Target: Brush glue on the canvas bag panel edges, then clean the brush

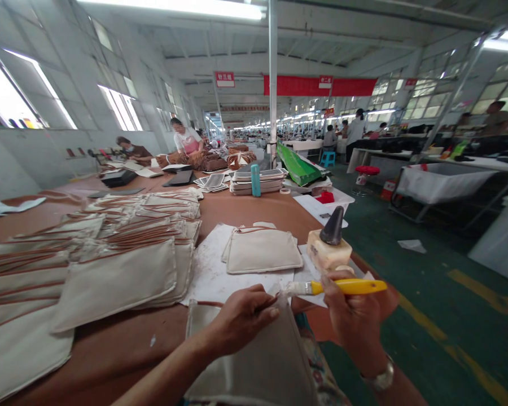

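My left hand (241, 318) is closed on the top edge of a cream fabric pouch (258, 366) that hangs off the near edge of the brown table (122, 349). My right hand (353, 318) grips a yellow-handled brush (342, 287), its bristles touching the pouch's upper edge right next to my left fingers. Just behind the brush stands a cream glue bottle with a dark cone cap (330, 242). A single finished pouch (262, 251) lies on white paper beyond my hands.
Stacks of cream pouches with brown trim (110, 254) cover the table's left half. A teal bottle (255, 180), piled panels and a green bag (298, 166) sit further back. Other workers sit at the far end. A green-floored aisle (427, 304) runs along the right, with more tables.
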Motion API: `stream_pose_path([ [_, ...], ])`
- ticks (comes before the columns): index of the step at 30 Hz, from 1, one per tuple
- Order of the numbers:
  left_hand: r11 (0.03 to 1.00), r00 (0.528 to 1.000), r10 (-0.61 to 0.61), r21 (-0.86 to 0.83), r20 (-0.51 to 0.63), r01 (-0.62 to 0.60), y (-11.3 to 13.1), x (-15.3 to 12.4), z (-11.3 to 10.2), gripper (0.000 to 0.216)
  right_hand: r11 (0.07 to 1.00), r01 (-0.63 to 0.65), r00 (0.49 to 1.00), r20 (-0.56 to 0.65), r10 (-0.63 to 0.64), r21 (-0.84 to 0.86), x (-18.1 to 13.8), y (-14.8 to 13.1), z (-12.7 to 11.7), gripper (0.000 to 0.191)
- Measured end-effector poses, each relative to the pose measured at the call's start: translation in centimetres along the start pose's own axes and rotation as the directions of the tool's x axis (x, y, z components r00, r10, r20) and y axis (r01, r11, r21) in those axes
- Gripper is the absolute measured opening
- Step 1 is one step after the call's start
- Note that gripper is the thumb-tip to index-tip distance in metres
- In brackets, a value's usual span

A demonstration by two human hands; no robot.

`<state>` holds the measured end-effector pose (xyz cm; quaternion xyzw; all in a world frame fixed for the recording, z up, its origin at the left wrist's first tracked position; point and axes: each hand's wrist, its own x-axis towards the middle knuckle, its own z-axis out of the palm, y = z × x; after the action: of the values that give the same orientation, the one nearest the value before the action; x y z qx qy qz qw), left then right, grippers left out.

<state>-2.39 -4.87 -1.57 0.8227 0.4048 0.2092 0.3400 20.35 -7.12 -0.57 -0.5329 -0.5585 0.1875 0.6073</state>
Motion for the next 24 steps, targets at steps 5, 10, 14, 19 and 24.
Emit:
stream_pose_path([
  [5,0.993,0.994,0.104,0.067,-0.043,-0.101,0.7,-1.5,0.4,0.028,0.953,-0.180,0.979,-0.046,0.197,0.243,0.4,0.9,-0.2,0.027],
  [10,0.994,0.989,0.091,0.075,-0.118,-0.083,0.4,-1.8,0.7,0.020,0.720,-0.468,0.881,0.202,0.428,0.513,-0.2,0.2,0.5,0.030],
  [14,0.992,0.987,0.076,0.111,-0.141,-0.060,0.1,-2.1,0.7,0.014,0.688,-0.424,0.888,0.123,0.443,0.590,0.1,0.3,0.5,0.034],
  [19,0.984,0.972,0.081,0.171,-0.220,-0.043,0.7,-3.7,1.1,0.010,0.642,-0.560,0.821,0.243,0.517,0.524,-1.4,0.3,1.4,0.034],
  [24,0.890,0.934,0.081,0.447,-0.348,0.089,1.7,-7.2,-1.1,0.019,0.525,-0.617,0.755,0.250,0.607,0.586,-1.6,2.8,0.7,0.035],
])
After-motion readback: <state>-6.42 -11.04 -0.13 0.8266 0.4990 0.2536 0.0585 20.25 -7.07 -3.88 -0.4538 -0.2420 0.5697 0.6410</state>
